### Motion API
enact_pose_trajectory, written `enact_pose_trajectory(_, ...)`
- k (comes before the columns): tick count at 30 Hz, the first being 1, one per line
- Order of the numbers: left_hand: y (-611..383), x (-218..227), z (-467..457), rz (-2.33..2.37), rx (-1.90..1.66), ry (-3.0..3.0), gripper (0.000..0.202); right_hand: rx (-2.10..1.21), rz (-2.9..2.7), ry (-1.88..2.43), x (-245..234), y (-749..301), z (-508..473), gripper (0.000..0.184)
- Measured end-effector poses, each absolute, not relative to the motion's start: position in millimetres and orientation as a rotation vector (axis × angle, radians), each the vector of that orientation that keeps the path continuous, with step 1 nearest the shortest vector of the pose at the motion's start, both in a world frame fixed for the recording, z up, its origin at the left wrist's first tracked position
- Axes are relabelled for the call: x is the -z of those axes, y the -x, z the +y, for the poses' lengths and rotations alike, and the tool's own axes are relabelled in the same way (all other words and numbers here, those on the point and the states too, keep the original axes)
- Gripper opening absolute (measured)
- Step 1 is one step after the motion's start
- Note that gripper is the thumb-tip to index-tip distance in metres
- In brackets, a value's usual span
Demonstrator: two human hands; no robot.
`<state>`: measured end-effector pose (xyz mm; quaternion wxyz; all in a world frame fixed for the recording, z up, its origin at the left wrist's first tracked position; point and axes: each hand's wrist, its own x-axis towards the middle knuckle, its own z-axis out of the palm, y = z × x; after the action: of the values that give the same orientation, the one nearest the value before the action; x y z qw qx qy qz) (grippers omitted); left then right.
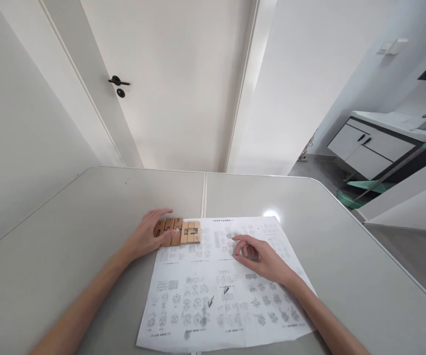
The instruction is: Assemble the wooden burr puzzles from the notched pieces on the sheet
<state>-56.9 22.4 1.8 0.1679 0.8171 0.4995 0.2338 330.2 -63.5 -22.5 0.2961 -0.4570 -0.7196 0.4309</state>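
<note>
My left hand [150, 231] rests over a row of darker brown notched wooden pieces [176, 224]. Its thumb lies across them and its fingers are spread along their far side; the left part of the row is hidden under the hand. Directly to the right, lighter wooden pieces [189, 239] lie side by side, with dark gaps among them and a small mark on one. Both groups lie at the far left corner of a printed paper sheet [183, 271]. Over the sheet's right half, my right hand [255, 255] has loosely bent fingers, thumb and index finger apart, nothing visible between them.
The sheet carries rows of small printed diagrams and lies on a light grey table [97, 217] with a seam down its middle. Beyond the table's far edge is a white door with a black handle [119, 82]. A sink cabinet [371, 143] stands at far right.
</note>
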Motion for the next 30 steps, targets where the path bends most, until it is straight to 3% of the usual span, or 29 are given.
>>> enact_pose_trajectory(7,75,11,23,1.570,-0.840,-2.080,0.052,-1.118,-1.843,1.215,29,-330,-64,0.030)
enact_pose_trajectory(30,75,20,25,1.556,-0.827,-2.213,0.042,-1.093,-1.799,1.270,27,-327,-65,0.030)
